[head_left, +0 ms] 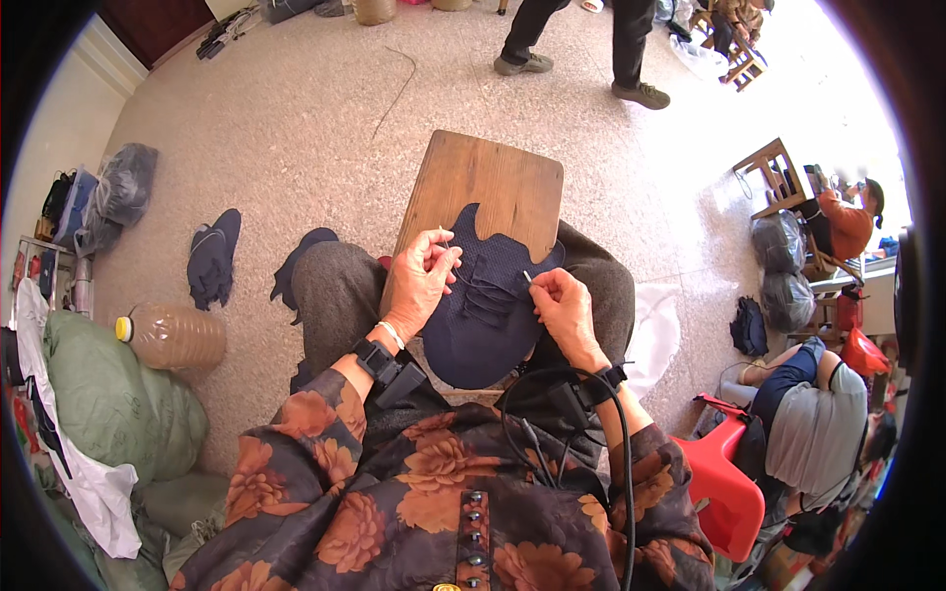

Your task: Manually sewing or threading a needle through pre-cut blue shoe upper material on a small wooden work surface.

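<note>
At the frame's centre, a navy shoe upper [473,353] is laid against a wooden board [493,182]. Its lace [489,293] is already crossed over the middle, apparently untied; ends are pinched by the left hand [422,281] and right hand [564,307]. At left, another upper's [214,258] lacing cannot be told.

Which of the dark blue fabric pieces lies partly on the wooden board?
The laced piece between the left hand and right hand. Two similar pieces lie on the floor to its left instead, the nearer one partly hidden behind the left knee.
</note>
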The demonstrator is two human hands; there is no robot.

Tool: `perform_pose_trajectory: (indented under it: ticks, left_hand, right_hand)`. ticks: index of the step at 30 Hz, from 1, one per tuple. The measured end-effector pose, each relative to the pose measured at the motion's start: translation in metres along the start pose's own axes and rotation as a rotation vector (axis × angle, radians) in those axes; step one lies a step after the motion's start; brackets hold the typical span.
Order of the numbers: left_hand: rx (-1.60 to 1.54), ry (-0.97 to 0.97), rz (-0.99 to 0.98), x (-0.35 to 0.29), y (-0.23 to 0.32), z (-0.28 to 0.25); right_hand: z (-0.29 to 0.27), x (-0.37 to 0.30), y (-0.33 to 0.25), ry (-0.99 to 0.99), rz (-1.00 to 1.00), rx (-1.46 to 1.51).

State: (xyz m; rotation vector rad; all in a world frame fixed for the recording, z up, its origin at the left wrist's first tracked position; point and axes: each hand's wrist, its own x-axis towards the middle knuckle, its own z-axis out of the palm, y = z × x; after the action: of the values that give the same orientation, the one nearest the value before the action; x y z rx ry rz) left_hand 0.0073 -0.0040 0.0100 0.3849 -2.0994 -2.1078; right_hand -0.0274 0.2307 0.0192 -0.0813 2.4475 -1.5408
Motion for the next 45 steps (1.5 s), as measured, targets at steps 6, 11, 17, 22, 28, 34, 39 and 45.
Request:
perform_pose_trajectory:
  ticks: [6, 11, 17, 22, 28, 34, 39, 45]
  left_hand:
    - [0.056, 0.017, 0.077, 0.0, -0.006, 0.0]
    - [0.217, 0.03, 0.199, 0.004, -0.016, 0.001]
    - [0.272, 0.022, 0.239, 0.001, -0.011, 0.0]
    - [0.328, 0.025, 0.255, -0.002, -0.005, 0.003]
    - [0.365, 0.006, 0.293, -0.007, -0.004, 0.003]
    - [0.359, -0.029, 0.299, -0.01, 0.004, 0.001]
    - [0.397, -0.128, 0.266, -0.015, 0.007, 0.005]
    - [0.736, -0.206, 0.57, -0.01, 0.004, 0.008]
  right_hand:
    - [-0.004, -0.006, -0.004, 0.013, -0.03, -0.104]
    - [-0.004, -0.005, -0.009, 0.02, -0.066, -0.171]
    - [-0.003, -0.006, -0.009, 0.016, -0.081, -0.154]
    - [-0.006, -0.006, -0.011, -0.039, -0.044, -0.209]
    - [-0.01, 0.002, -0.012, -0.17, -0.164, -0.224]
    - [-0.012, -0.005, -0.008, -0.125, 0.023, -0.116]
    - [-0.014, -0.003, -0.008, -0.156, 0.184, 0.012]
    - [-0.006, 0.022, -0.009, -0.111, 0.021, -0.097]
